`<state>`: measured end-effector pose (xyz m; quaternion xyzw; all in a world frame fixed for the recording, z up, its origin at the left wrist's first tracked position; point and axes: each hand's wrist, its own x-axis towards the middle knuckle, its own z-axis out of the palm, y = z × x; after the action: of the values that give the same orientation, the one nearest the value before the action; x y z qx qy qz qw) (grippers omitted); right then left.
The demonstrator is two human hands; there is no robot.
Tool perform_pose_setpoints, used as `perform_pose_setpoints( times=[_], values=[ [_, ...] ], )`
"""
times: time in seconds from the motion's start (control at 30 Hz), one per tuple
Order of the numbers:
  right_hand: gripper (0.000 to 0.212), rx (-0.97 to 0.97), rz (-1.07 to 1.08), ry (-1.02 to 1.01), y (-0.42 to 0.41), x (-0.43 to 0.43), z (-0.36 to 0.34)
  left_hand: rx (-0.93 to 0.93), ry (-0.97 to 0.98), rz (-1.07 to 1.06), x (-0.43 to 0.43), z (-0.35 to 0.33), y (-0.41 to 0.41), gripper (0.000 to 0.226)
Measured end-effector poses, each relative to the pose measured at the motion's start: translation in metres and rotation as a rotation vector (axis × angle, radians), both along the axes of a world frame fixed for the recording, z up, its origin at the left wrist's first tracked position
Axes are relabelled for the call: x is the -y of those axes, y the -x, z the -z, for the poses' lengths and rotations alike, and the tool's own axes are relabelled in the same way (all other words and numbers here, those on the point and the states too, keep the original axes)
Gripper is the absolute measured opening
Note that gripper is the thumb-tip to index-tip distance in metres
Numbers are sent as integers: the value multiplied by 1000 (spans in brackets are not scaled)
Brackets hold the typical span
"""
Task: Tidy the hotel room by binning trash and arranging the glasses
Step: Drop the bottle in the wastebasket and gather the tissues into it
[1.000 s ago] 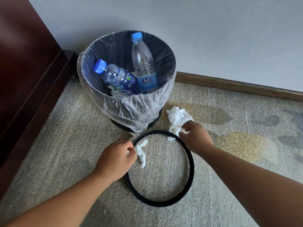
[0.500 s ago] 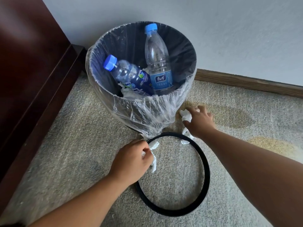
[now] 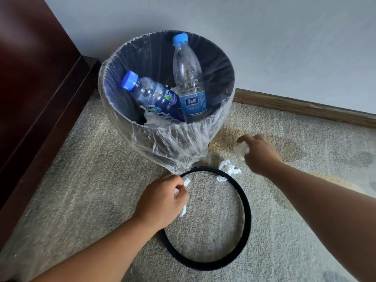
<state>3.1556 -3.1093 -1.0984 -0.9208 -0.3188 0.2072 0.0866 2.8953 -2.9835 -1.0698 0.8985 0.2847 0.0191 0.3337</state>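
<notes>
While tissue (image 3: 241, 148) is clutched in the left hand (image 3: 162, 200) and right hand (image 3: 261, 157), the light, soft scrap (image 3: 228, 169) between them is best pinched mid-crumple.

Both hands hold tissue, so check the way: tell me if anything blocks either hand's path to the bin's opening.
Nothing visible does. The left hand and right hand each grip tissue near the bin, whose mouth is uncovered; its black ring lies on the carpet. Two bottles lean inside but leave room.

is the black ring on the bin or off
Off: the black circular ring lies flat on the grey carpet in front of the black plastic-lined bin.
</notes>
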Motion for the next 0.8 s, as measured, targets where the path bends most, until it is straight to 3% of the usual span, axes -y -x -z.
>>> perform_pose_setpoints(
  times=[0.1, 0.27, 0.37, 0.5, 0.6, 0.8],
  values=[
    [67, -80, -319, 154, 11, 4, 6, 8, 0, 11, 1, -1, 0, 14],
    [44, -26, -409, 207, 22, 1, 11, 7, -27, 10, 2, 1, 8, 13],
    [32, -44, -359, 169, 26, 1, 14, -3, -24, 11, 1, 3, 13, 13],
    [8, -65, -89, 48, 24, 7, 8, -20, -19, 5, 0, 0, 11, 15],
    [19, -19, 0, -3, 21, 14, 0, -21, -30, 5, 2, -6, 6, 16],
    [15, 73, 126, -183, 25, 23, -29, -10, -26, 16, 5, -15, 4, 12]
  ],
)
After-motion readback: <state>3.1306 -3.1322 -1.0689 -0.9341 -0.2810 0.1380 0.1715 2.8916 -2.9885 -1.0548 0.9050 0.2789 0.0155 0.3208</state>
